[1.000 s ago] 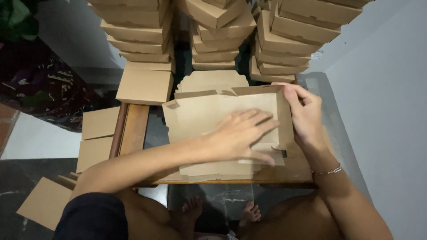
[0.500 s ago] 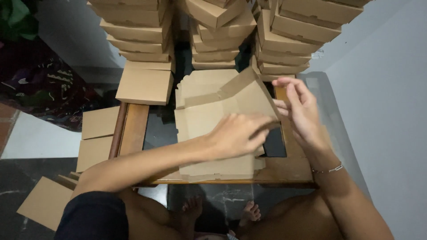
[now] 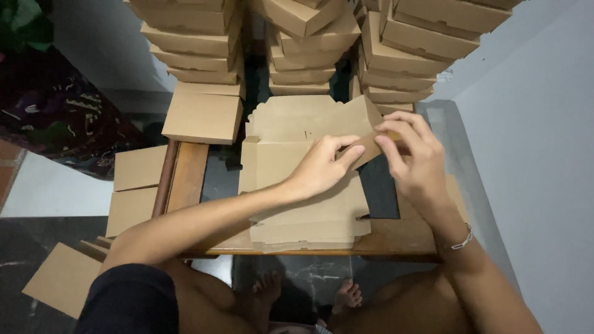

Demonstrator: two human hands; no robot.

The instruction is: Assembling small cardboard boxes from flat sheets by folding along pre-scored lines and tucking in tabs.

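A flat brown cardboard box blank (image 3: 291, 167) lies on a low wooden table (image 3: 185, 179), on top of a pile of similar blanks (image 3: 309, 232). Its right side panel (image 3: 365, 133) is lifted upright. My left hand (image 3: 322, 164) pinches that panel's lower edge with thumb and fingers. My right hand (image 3: 411, 158) grips the same panel from the right, fingers curled over its top. A thin bracelet (image 3: 461, 238) circles my right wrist.
Tall stacks of folded cardboard boxes (image 3: 402, 43) rise behind the table. One closed box (image 3: 204, 114) sits at the table's back left. Loose flat blanks (image 3: 133, 185) lie on the floor at left. My bare feet (image 3: 309, 294) show under the table. A pale wall stands at right.
The right side panel has been raised from flat to upright. My left hand moved from pressing the blank's middle up to the panel's edge; my right hand shifted slightly left along it.
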